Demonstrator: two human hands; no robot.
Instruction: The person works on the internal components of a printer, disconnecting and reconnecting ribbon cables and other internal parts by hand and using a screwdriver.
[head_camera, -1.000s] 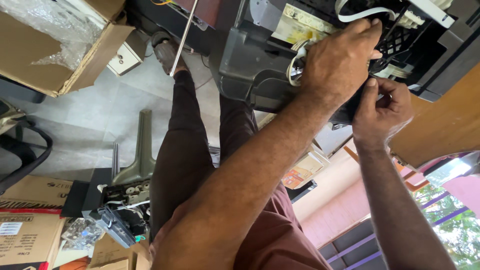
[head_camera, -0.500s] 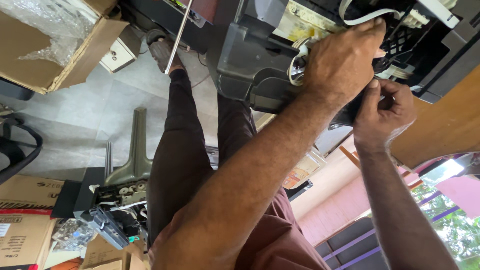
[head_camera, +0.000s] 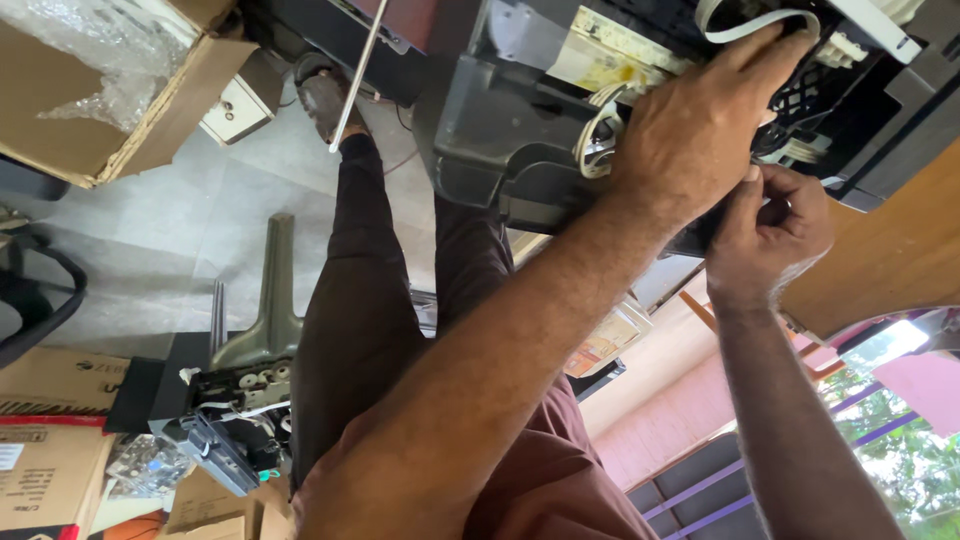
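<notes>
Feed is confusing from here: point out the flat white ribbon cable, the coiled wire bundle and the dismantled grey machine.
Flat white ribbon cable (head_camera: 745, 22): head view, on its curved band.
Coiled wire bundle (head_camera: 597, 135): head view, on the loops.
Dismantled grey machine (head_camera: 490, 110): head view, on its grey side panel.

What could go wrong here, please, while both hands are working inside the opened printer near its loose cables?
1. The left hand presses right by the white flat ribbon cable; it could get kinked or tugged loose.
2. The right hand pinches a small part I cannot make out at the dark grey printer's edge; it might slip and drop.
3. The bundled wires beside the left hand could snag.
</notes>
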